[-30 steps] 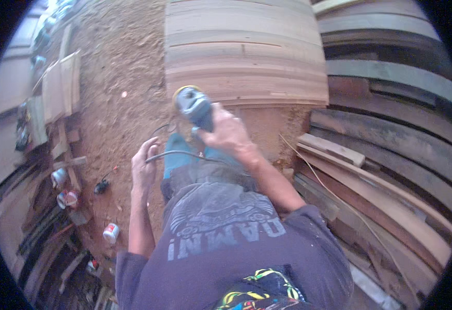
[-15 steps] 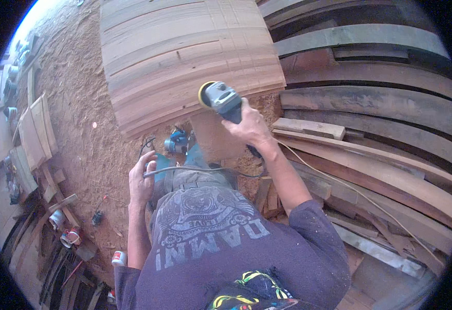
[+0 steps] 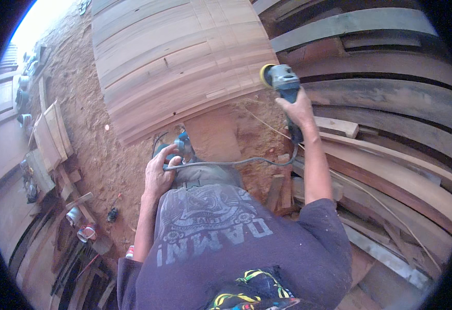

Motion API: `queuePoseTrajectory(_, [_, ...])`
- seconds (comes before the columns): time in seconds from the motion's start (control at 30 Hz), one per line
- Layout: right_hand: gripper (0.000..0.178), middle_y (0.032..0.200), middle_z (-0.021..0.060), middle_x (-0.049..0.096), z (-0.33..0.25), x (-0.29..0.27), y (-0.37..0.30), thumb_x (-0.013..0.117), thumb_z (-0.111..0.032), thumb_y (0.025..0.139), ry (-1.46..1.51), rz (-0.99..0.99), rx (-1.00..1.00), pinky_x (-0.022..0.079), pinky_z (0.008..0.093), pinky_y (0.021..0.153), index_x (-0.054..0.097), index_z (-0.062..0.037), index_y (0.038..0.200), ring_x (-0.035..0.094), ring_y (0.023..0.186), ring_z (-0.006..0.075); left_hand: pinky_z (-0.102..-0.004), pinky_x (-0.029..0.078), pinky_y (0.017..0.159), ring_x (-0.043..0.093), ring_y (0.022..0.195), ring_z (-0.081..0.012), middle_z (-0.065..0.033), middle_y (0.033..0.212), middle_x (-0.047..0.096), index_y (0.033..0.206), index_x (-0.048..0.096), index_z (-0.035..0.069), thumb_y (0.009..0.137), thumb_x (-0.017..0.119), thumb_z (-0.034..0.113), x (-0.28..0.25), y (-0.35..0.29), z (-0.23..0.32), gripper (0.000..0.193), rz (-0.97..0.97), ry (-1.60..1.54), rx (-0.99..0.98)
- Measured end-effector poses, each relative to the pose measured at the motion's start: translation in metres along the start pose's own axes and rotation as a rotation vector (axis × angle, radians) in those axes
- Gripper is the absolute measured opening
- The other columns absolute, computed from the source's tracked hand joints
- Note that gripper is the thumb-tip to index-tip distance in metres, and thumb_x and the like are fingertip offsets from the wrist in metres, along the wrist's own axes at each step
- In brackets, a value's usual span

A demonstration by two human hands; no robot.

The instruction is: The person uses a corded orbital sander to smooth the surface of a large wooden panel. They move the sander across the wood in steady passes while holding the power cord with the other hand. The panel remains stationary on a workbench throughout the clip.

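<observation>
My right hand (image 3: 299, 109) is closed round the body of an angle grinder (image 3: 284, 78) with a yellow-edged disc. The disc is at the right edge of a wide wooden panel (image 3: 179, 57); I cannot tell whether it touches the wood. From the grinder's rear a grey power cord (image 3: 252, 160) loops across in front of my waist. In front of my waist, my left hand (image 3: 160, 169) has its fingers curled round that cord. Another blue power tool (image 3: 183, 147) lies low by my legs, partly hidden by my left hand.
Stacked dark planks (image 3: 386, 98) fill the right side, with a short pale wood block (image 3: 336, 125) on them. A thin yellowish cable (image 3: 391, 212) runs across the stack. Leaning boards (image 3: 54, 132) and offcuts lie left on the sawdust-covered ground (image 3: 89, 98).
The angle grinder and my right hand have moved right, toward the panel's right edge. My left hand has shifted a little right, still on the cord. The view has tilted slightly.
</observation>
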State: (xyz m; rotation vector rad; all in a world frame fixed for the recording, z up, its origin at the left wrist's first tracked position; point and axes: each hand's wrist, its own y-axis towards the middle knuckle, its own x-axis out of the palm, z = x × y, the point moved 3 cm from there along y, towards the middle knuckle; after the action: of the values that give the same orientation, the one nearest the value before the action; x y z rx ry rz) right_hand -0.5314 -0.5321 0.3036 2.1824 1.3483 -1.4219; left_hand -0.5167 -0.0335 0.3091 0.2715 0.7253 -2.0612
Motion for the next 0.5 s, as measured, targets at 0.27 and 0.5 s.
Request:
queuePoseTrajectory(0.27, [0.031, 0.084, 0.0025, 0.070, -0.002, -0.009, -0.049, 0.085, -0.032, 0.098, 0.710, 0.069, 0.240, 0.057, 0.0340, 0.064, 0.072, -0.0076, 0.111, 0.069, 0.069, 0.0155, -0.0389, 0.062, 0.083, 0.080, 0.092, -0.0237, -0.0153, 0.116, 0.082, 0.141, 0.071, 0.003, 0.113, 0.068, 0.043, -0.061, -0.034, -0.055, 0.049, 0.168, -0.120, -0.137])
queuePoseTrajectory(0.5, [0.041, 0.090, 0.0078, 0.072, -0.108, 0.008, -0.109, 0.080, -0.042, 0.103, 0.982, 0.256, 0.274, 0.062, 0.0344, 0.066, 0.068, -0.0036, 0.112, 0.073, 0.072, 0.0195, -0.0381, 0.061, 0.080, 0.080, 0.089, -0.0236, -0.0158, 0.103, 0.083, 0.139, 0.073, 0.006, 0.114, 0.066, 0.036, -0.218, -0.033, -0.116, 0.039, 0.302, -0.067, -0.104])
